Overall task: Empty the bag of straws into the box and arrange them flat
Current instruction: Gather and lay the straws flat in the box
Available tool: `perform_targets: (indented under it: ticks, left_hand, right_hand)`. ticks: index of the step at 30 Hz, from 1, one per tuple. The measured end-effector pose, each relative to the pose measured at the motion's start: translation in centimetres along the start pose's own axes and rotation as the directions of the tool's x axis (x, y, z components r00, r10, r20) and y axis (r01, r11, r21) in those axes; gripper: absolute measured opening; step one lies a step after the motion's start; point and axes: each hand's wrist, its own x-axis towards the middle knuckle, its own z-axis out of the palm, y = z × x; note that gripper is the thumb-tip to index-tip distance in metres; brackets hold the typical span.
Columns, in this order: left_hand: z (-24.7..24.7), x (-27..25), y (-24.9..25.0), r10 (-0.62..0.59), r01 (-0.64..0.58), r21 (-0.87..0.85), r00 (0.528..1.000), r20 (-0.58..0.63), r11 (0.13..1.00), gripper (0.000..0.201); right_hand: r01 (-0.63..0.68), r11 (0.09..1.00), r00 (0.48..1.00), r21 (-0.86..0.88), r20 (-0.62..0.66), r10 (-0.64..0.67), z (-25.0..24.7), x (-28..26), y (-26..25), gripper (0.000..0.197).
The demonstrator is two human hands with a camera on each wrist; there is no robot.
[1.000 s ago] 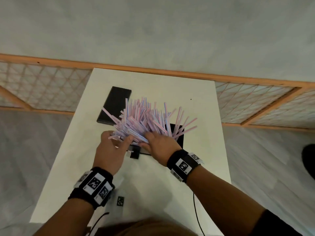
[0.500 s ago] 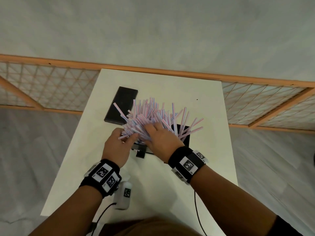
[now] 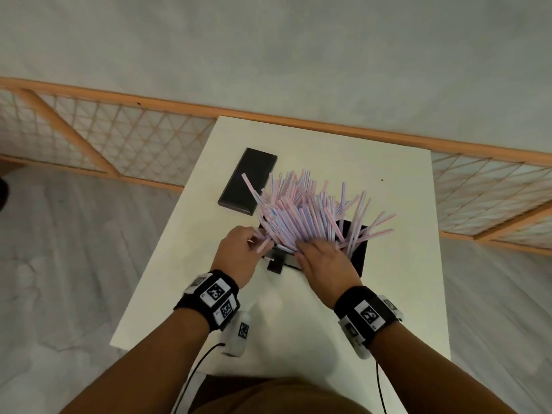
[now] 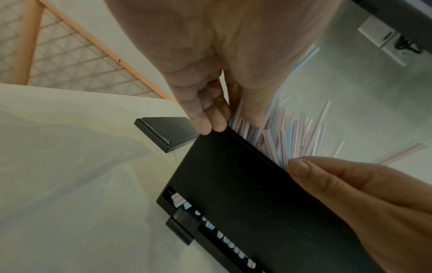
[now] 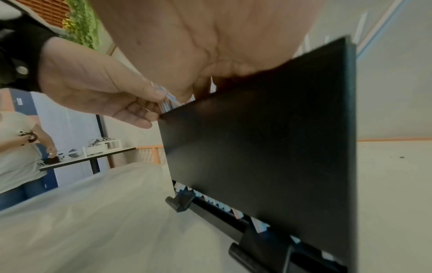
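Black in finish, the box [image 3: 357, 249] stood near the middle of the white table [image 3: 403, 204], its tall front wall facing the person. A large fan of pink, blue and white striped straws [image 3: 301, 210] stood on end in it, leaning away and spreading past the far rim, with several splayed out to the right. Straw ends also showed through a slot along the base of the front wall [image 5: 224, 206], where a small black clip or foot [image 5: 180, 202] projected.

The left hand [image 3: 239, 258] was at the left end of the box, fingers curled over the rim and against the nearest straws; the left wrist view showed its fingertips [image 4: 210, 125] touching the top edge of the box. Whether it actually pinched any straw could not be determined. The right hand [image 3: 325, 264] lay with fingers extended, pressing on the near side of the bundle above the front wall, gripping nothing.

A second black piece, flat and rectangular, possibly the lid [image 3: 248, 180], lay on the table behind and to the left of the box, apart from it. A white tagged device [image 3: 239, 333] rested on the table near the left wrist. Both wrists carried black bands with printed markers. The bag could not be picked out with certainty.
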Motion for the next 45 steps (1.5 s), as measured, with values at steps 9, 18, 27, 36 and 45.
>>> perform_targets:
  ticks: [9, 18, 27, 36, 45]
  left_hand:
    - [0.5, -0.3, 1.4, 0.051, -0.049, -0.029, 0.997, 0.054, 0.998, 0.027]
    - [-0.1, -0.2, 3.0, 0.120, -0.119, 0.049, 0.993, -0.015, 0.992, 0.020]
    - [-6.2, -0.4, 4.1, 0.167, -0.166, 0.025, 0.954, -0.251, 0.986, 0.045]
    - [-8.3, -1.0, 6.7, 0.150, -0.182, -0.142, 0.966, -0.210, 0.973, 0.031]
    - [-4.2, -0.9, 5.1, 0.178, -0.219, -0.215, 0.965, -0.193, 0.952, 0.024]
  right_hand:
    - [-0.082, 0.991, 0.993, 0.109, 0.095, 0.072, -0.1, 0.6, 1.8, 0.036]
    - [-0.141, 0.985, 0.976, 0.098, 0.183, 0.121, 0.5, 0.9, 2.5, 0.043]
    - [-0.192, 0.954, 0.980, 0.230, 0.104, 0.173, -0.5, 0.8, 2.2, 0.052]
    - [-0.113, 0.936, 0.990, 0.334, -0.041, 0.134, -3.7, 0.6, 0.8, 0.058]
    - [-0.119, 0.920, 0.992, 0.373, 0.005, 0.126, -5.9, 2.8, -2.7, 0.062]
